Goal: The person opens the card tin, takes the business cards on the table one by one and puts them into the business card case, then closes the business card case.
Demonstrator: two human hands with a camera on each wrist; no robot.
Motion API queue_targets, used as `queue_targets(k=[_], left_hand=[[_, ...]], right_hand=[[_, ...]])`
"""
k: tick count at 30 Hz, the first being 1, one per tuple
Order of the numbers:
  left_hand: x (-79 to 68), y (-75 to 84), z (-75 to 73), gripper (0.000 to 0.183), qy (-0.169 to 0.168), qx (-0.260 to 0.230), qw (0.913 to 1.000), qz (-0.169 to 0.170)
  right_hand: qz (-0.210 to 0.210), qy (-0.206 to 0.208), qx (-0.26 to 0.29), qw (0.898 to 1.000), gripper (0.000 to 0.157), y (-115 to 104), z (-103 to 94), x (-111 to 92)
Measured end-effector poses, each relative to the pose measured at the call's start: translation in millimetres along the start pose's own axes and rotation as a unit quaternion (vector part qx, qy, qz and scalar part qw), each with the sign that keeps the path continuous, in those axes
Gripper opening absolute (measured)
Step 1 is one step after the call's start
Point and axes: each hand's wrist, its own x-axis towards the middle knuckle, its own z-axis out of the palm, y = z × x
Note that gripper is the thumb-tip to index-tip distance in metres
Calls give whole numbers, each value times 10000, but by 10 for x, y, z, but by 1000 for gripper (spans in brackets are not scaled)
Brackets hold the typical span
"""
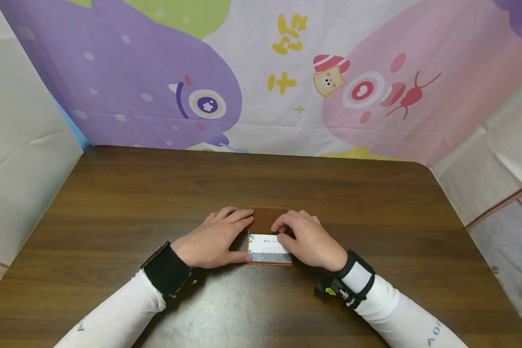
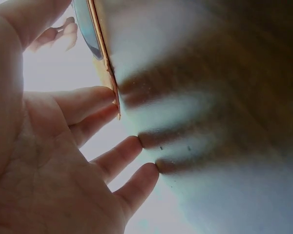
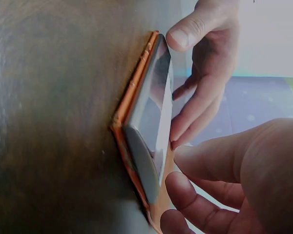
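A small orange-brown card case (image 1: pixel 263 220) lies opened on the table, its bare flap at the far side. In its near half sits a white printed card (image 1: pixel 261 240) above a grey band. My left hand (image 1: pixel 213 239) rests along the case's left edge, thumb at the near corner and fingers outstretched toward the far corner. Over the right side, my right hand (image 1: pixel 309 238) has its thumb at the card's edge and its bent index finger over the flap. In the right wrist view, those fingertips (image 3: pixel 179 187) are apart, with nothing visible between them.
The brown wooden table (image 1: pixel 135 193) reaches to a cartoon-printed cloth (image 1: pixel 282 116) at the back. Pale cloth panels (image 1: pixel 21 159) hang on both sides. Black straps (image 1: pixel 167 268) with small devices sit on both wrists.
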Motion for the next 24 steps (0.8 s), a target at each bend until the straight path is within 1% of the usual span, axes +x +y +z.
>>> queue_targets(k=[4,11,18,24], left_hand=[[2,-6,2,89,50,-61,10000,-4],[14,-24,-7,90,133,-191,9997,-117],[39,-80,-61,87,266,-525,9982,-73],[112,-143,-143,80,257,-915,9952,-222]], right_hand=[[58,43,53,10000,12,23,-48,-38],[188,146,228,9995,12,134,-94,-107],[455,-62,579,9973,14,181,-135,-182],[510,-174,701,9961,13,184,-148,-215]])
